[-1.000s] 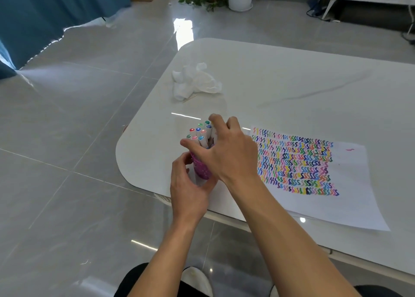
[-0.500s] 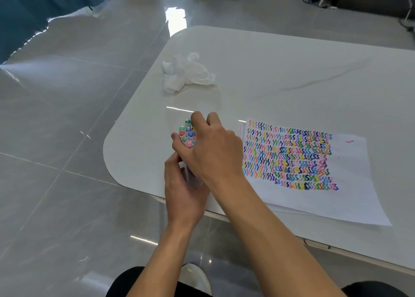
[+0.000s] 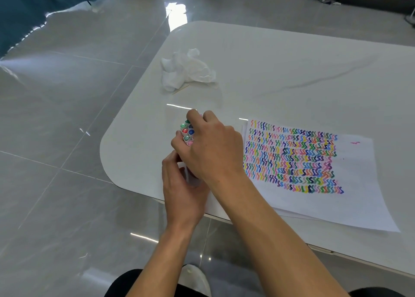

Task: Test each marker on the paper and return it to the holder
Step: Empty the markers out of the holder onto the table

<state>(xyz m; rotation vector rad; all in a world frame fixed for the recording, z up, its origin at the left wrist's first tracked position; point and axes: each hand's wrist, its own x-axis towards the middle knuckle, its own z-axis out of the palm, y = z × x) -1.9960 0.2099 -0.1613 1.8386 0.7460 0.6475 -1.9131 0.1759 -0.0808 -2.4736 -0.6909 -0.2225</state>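
Markers [image 3: 187,131] stand bunched together roughly upright, their coloured cap ends facing up towards the camera and their long axes running down out of sight between the hands; green, red, blue and pink caps show

Glossy grey floor tiles [image 3: 67,94] fill the left of the view, with a blue curtain [image 3: 27,9] at the far left corner. A white table [image 3: 292,72] with rounded corners carries everything else. On its near right part lies a white sheet of paper [image 3: 359,195], covered in rows of short zigzag strokes in many colours. A crumpled white tissue [image 3: 186,72] lies farther back, well apart from the paper

The bunch sits near the table's near left corner, just left of the paper. The right hand [image 3: 213,153] reaches over the top, fingers curled across the far caps and thumb against the bunch's left side. The left hand [image 3: 182,191] wraps round the lower part from the near side, fingers curled; the holder is hidden behind both hands
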